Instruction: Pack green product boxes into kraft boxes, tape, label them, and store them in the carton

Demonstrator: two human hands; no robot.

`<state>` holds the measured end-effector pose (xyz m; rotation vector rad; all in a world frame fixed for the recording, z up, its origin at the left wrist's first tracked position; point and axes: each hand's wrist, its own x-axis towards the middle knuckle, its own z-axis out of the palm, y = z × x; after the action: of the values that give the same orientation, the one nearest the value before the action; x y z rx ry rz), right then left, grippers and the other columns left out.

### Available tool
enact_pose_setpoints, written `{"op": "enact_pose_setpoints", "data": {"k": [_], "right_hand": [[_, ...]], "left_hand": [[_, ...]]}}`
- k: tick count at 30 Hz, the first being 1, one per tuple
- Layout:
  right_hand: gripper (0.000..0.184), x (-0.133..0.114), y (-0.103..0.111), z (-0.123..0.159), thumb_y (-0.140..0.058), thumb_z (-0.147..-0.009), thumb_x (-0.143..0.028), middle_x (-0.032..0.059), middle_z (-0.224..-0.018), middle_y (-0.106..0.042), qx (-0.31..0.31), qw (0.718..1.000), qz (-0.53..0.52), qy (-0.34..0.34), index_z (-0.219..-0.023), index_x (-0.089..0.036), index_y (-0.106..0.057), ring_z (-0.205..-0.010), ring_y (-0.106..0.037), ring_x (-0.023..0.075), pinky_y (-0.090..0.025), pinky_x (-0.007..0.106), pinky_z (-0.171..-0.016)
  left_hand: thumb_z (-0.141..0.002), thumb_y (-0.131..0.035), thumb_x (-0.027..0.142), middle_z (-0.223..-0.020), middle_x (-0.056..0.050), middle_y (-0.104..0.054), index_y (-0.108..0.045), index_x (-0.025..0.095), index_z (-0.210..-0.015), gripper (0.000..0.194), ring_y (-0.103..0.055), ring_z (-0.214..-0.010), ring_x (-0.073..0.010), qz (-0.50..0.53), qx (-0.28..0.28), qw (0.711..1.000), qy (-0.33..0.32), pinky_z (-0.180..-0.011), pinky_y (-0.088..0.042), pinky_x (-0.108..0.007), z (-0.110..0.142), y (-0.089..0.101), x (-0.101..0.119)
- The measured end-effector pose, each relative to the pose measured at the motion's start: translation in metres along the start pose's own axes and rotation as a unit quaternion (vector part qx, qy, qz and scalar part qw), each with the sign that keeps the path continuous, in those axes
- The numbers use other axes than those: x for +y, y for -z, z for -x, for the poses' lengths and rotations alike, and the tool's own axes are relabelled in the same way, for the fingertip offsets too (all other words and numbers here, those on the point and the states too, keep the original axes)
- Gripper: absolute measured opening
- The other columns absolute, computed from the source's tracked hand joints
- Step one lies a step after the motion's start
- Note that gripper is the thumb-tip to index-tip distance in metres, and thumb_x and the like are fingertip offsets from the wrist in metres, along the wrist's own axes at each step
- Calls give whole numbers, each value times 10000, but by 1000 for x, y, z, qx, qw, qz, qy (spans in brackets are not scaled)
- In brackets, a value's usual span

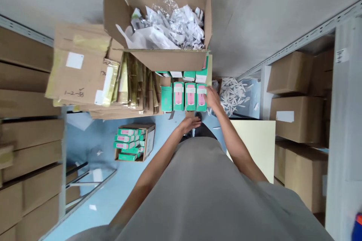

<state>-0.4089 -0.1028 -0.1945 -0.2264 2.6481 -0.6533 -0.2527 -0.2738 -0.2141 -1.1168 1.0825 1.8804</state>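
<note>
Several small green boxes stand side by side in a row, three of them with a pink panel and a pale strip across it. My right hand (212, 98) is at the right side of the rightmost green box (201, 101), its fingers bent against the edge near the strip. Left of it are the middle green box (190, 99), another pink-panelled green box (178, 99) and a plain green-sided box (166, 98). My left hand (190, 123) is held below the row, fingers stretched out, with nothing visible in it.
Behind the row, a big open carton (169, 60) holds crumpled paper and plastic. Flattened cardboard (82, 79) is stacked at left. A carton of green boxes (149, 145) sits on the blue floor. Paper strips (233, 96) lie at right; shelves with cartons (296, 116) flank both sides.
</note>
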Motion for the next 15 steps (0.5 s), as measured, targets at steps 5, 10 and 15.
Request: {"op": "enact_pose_setpoints", "data": {"k": [5,10,15], "right_hand": [[525,-9,-2,-44,-497,-1087,-126,240,-1640,-581,-52,997,65,-2,-1601,-69,-586,-1500,-523,363,-410,499,-1294],[577,-4,-9,-36,-528,-1040,-92,258,-1600,-588,-66,994,87,-10,-1616,-67,-558,-1426,-572,386,-473,517,-1216],[597,2,-17,-4,-541,-1024,-102,240,-1564,-627,-65,995,76,-7,-1621,-97,-566,-1393,-626,378,-506,495,-1205]], "left_hand": [[-850,-812,128,-928,-123,-758,-666,193,-821,162,-790,-948,-246,37,23,999,13,-1105,-639,-482,-43,-37,-8],[-817,-793,58,-809,-34,-708,-644,218,-809,219,-761,-934,-197,79,29,996,-17,-1152,-630,-447,-61,-42,-9],[-781,-785,19,-776,-28,-700,-669,201,-821,219,-767,-941,-204,86,15,996,-19,-1156,-632,-464,-54,-35,-19]]}}
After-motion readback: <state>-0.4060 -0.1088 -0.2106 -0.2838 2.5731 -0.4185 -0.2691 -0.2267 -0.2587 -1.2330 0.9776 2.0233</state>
